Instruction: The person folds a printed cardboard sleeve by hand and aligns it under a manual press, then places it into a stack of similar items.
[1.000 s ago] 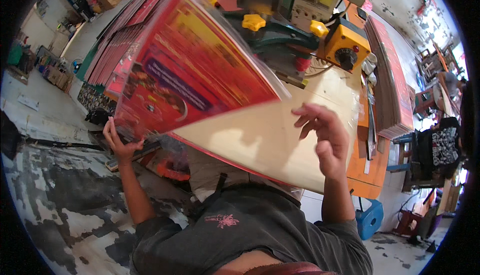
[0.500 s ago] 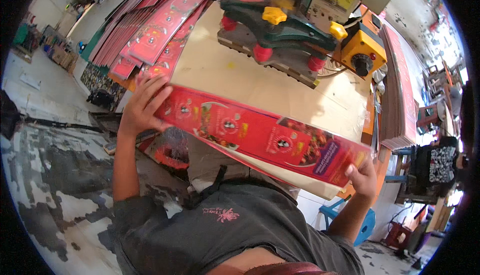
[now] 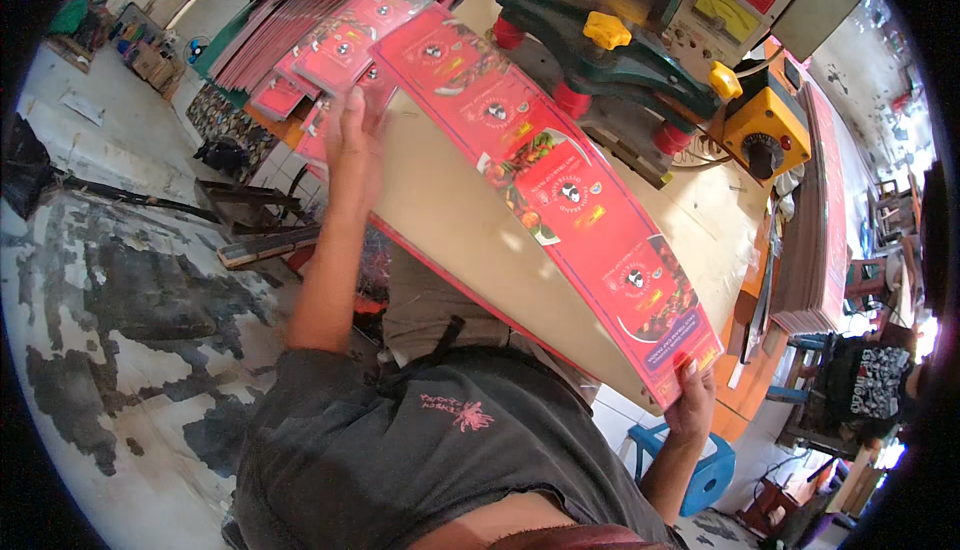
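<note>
My right hand (image 3: 690,398) is closed on the near right end of a long red printed card strip (image 3: 575,205) with food pictures. The strip slants across the cream work board (image 3: 450,190), its far end up toward the fanned pile. My left hand (image 3: 355,155) is off the strip, fingers stretched out beside the loose red cards (image 3: 335,55) at the left. Some blur lies around its fingertips, and nothing shows held in it. Just beyond the strip stands a press with a dark green clamp bar (image 3: 625,75) and yellow knobs (image 3: 607,32).
A fanned pile of red cards (image 3: 285,35) lies at the far left. On the right are a yellow control box (image 3: 775,125) with a black dial and a tall stack of red strips (image 3: 815,250). Below the table edge stands a blue stool (image 3: 710,475).
My left hand has let go of the strip's left end and moved toward the loose cards. The strip has swung to a steeper slant, its far end higher, while my right hand keeps its end.
</note>
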The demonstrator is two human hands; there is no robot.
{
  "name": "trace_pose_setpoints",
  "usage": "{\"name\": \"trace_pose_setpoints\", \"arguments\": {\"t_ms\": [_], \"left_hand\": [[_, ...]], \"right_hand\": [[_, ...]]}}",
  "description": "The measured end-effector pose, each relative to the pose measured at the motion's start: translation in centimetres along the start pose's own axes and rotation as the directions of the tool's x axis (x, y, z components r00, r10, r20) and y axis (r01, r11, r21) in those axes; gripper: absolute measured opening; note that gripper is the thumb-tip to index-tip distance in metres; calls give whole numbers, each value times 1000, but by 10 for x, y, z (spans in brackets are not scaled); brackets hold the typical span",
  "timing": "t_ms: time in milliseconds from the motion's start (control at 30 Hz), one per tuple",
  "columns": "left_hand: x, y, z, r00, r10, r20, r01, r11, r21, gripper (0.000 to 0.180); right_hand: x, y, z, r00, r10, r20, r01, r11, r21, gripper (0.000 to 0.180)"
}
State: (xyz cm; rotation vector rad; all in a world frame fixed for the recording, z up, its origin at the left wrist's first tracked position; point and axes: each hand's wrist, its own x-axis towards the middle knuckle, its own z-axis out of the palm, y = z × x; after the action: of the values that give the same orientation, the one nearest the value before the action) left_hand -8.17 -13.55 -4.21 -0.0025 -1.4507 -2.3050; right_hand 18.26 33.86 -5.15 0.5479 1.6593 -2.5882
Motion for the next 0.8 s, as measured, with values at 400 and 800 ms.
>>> {"name": "trace_pose_setpoints", "arguments": {"t_ms": [400, 800], "left_hand": [[-71, -1, 50, 952, -270, -144, 237, 948, -211, 36], [-115, 11, 73, 925, -380, -20, 324, 814, -481, 30]], "right_hand": [[15, -5, 121, 901, 234, 365, -223, 972, -71, 51], [42, 9, 163, 864, 135, 486, -198, 977, 79, 45]]}}
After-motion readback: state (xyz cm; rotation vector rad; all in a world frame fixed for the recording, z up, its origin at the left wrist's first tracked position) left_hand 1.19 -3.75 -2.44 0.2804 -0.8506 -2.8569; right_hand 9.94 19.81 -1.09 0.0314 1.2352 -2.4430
